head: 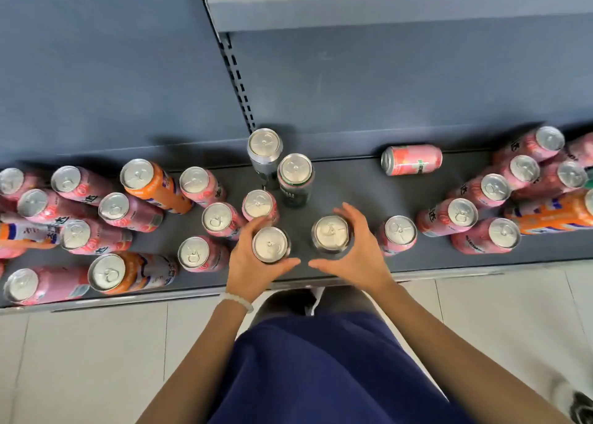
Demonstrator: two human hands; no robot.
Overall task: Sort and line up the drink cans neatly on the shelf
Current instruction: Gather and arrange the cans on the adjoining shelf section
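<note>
Many drink cans stand on the dark bottom shelf (pixel 346 195). My left hand (pixel 248 263) grips an upright can (pixel 270 244) near the shelf's front edge. My right hand (pixel 361 253) grips another upright can (pixel 331 233) beside it. Behind them stand a pink can (pixel 258 204), a dark green can (pixel 294 176) and a grey can (pixel 264 147). Several pink cans (pixel 80 215) with two orange cans (pixel 150 182) crowd the left. More pink cans (pixel 494 192) and an orange one (pixel 552 213) fill the right. One pink can (pixel 412 159) lies on its side at the back.
The shelf's back panel (pixel 385 86) and a slotted upright (pixel 236 73) rise behind the cans. An upper shelf (pixel 385 6) overhangs at the top. The tiled floor (pixel 96 359) lies in front of the shelf edge.
</note>
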